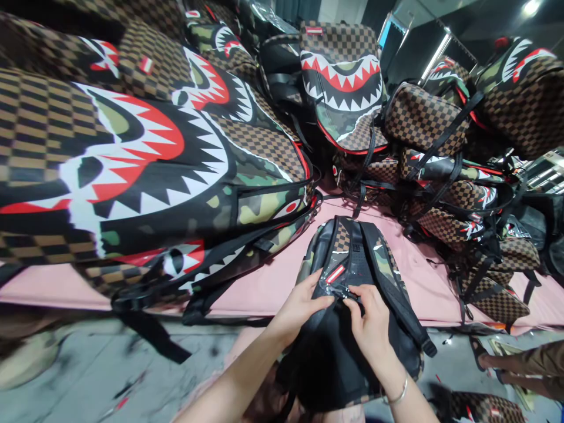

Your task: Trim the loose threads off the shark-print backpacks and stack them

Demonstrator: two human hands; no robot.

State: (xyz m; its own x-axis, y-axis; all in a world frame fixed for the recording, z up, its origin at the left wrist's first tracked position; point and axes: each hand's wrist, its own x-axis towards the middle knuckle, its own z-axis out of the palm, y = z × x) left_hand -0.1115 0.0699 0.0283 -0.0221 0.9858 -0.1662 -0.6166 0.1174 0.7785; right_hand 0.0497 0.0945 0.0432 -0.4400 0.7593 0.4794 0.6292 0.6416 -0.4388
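Observation:
A black backpack (348, 352) with checkered and camouflage parts lies with its straps facing up, partly over the pink table's front edge. On its back panel is a small clear plastic piece with a red and white label (335, 274). My left hand (304, 302) pinches the left side of this plastic, thumb and fingers close together. My right hand (370, 317), with a bracelet on the wrist, has its thumb and forefinger closed on a small dark piece at the plastic's right end. The exact shape of that piece is too small to tell.
Large shark-mouth backpacks (176, 158) are piled at the left on the pink table (259, 288). Another backpack (343, 82) stands behind, and checkered bags (427, 117) are stacked at the right. A person's legs (524, 364) show at lower right, near a bag on the floor (489, 408).

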